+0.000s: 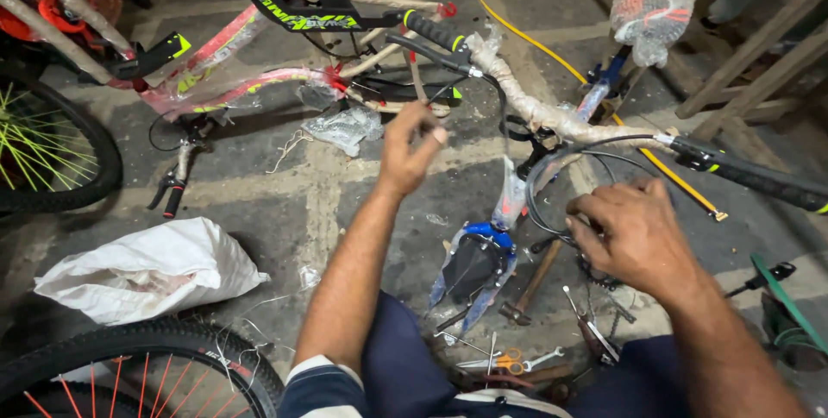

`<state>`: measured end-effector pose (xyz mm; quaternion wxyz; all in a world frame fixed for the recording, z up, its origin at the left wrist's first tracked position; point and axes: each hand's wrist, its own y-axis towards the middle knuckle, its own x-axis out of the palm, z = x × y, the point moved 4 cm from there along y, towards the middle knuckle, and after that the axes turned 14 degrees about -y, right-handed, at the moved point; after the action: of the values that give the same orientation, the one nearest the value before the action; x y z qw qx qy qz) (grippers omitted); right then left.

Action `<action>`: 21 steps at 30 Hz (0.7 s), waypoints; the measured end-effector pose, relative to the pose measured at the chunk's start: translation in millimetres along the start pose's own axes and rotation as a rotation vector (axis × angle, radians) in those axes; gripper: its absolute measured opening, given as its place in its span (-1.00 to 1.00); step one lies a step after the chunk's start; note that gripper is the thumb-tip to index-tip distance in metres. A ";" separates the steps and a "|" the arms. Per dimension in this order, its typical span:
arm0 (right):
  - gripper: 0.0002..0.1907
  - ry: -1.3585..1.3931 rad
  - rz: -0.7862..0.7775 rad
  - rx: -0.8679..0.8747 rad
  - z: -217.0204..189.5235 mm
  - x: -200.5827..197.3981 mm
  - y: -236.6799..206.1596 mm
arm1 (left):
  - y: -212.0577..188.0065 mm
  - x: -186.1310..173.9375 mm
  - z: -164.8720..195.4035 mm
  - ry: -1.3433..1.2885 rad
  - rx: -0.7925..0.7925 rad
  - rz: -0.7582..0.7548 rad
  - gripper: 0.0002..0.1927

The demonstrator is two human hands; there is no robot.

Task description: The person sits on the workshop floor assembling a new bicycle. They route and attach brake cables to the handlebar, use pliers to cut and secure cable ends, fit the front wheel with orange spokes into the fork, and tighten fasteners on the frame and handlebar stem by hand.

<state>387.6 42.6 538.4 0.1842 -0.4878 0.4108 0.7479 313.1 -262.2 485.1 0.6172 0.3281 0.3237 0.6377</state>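
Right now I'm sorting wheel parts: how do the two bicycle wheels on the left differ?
The upper wheel has yellow-green spokes; the lower wheel has orange-red spokes. The upper wheel sits beside the pink frame; the lower wheel lies by the white sack. Both have black tyres and are cut off by the picture's edge.

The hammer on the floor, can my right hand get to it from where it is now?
Probably yes. The hammer lies just left of and below your right hand, with only loose black cables nearby and nothing covering its handle.

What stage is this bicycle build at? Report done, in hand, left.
Done: grips sit on the wrapped handlebar. In hand: right hand holds the black cables; left hand pinches something thin. Left: blue fork wheelless, pink frame still wrapped.
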 end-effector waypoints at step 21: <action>-0.62 0.449 0.172 -0.348 11.4 4.4 128.9 | 8.5 20.8 8.2 -0.083 -0.091 0.026 -0.71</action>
<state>291.8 -25.6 592.7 -0.0618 -0.6287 0.3466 0.6934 314.4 -241.6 497.2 0.6361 0.3300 0.2643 0.6454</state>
